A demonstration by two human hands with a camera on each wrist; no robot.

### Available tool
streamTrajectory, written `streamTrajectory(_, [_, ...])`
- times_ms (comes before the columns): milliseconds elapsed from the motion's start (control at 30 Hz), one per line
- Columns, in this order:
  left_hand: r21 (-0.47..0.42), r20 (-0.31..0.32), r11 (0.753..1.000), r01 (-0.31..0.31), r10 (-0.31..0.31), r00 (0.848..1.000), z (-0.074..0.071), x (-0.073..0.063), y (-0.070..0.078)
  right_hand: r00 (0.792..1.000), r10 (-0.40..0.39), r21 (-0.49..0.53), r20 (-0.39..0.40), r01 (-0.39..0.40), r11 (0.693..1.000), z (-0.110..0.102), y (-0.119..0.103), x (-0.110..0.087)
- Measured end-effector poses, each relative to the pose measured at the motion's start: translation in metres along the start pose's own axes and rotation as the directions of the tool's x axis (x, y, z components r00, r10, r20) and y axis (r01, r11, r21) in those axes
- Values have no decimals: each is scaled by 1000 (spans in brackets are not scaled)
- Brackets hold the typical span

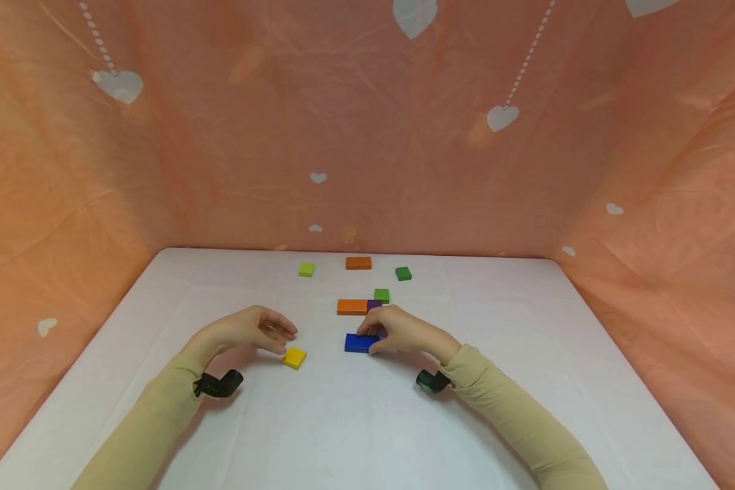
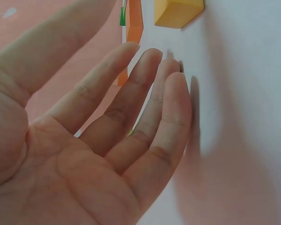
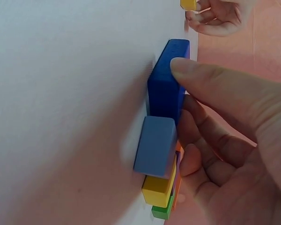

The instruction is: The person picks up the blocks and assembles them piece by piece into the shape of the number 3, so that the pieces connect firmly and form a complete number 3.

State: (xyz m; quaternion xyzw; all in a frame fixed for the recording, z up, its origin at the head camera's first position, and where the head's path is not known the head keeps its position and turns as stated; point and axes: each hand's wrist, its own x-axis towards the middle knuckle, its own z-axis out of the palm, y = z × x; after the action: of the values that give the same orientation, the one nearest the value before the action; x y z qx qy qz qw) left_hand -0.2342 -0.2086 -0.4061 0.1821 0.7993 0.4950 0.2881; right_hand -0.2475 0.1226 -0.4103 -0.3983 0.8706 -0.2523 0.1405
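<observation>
My right hand (image 1: 409,332) pinches a dark blue rectangular block (image 1: 356,343) at its right end, the thumb on the near side. In the right wrist view a grey-blue block (image 3: 155,146) stands close by the dark blue one, with a yellow block (image 3: 158,190) beyond it; my hand hides both in the head view. My left hand (image 1: 245,332) hovers low over the table with relaxed fingers, holding nothing. A small yellow block (image 1: 295,358) lies just past its fingertips, and in the left wrist view that block shows apart from the fingers.
Behind the dark blue block lies an orange block (image 1: 352,307) with a purple block (image 1: 374,304) against its right end and a green block (image 1: 382,295) behind. Farther back are a lime block (image 1: 306,270), another orange block (image 1: 358,263) and a darker green block (image 1: 403,273). Orange cloth (image 1: 367,136) surrounds the table.
</observation>
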Motion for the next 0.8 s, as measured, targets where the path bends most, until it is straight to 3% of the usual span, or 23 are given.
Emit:
streamTrajectory(467, [50, -1, 997, -58, 58, 998, 8, -6, -1, 1000, -20, -30, -2, 20, 999, 0, 0, 2])
streamTrajectory(800, [95, -12, 994, -61, 63, 998, 13, -4, -1, 1000, -15, -33, 2, 15, 999, 0, 0, 2])
